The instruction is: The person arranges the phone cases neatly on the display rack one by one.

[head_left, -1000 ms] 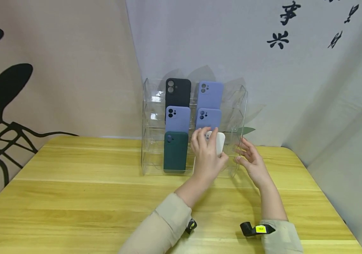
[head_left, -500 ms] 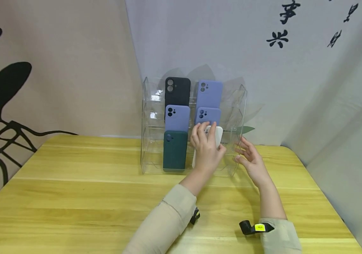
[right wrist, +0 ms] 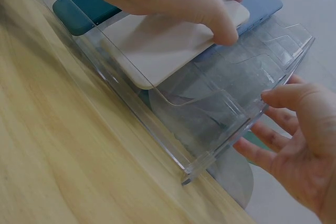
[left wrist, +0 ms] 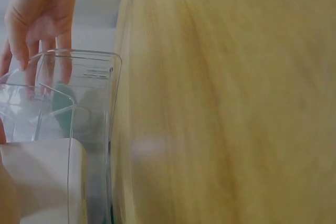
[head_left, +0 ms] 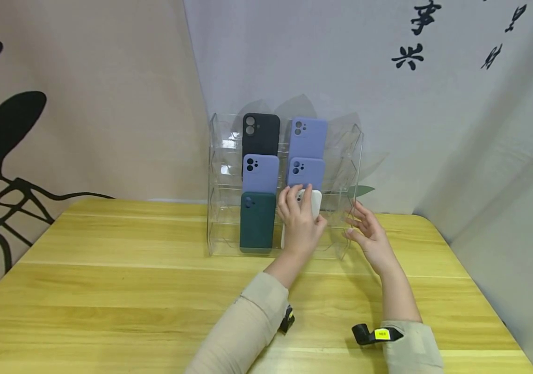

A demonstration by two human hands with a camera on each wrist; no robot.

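Observation:
My left hand grips a white phone case, which sits in the lowest tier of a clear acrylic display rack. In the right wrist view the thumb lies along the edge of the white phone case. The palm hides much of that case from the head camera. My right hand holds the rack's right side panel, thumb at its front edge and fingers on the outside. A dark green phone case stands to the left of the white one in the same tier.
Higher tiers hold a black phone case and several lavender cases, one a lavender phone case at upper right. The rack stands near the back edge of a wooden table. A printed curtain hangs close behind.
My left hand first moved the white case up and left, then shifted it a bit left and down into line beside the green case. My right hand has stayed at the rack's side.

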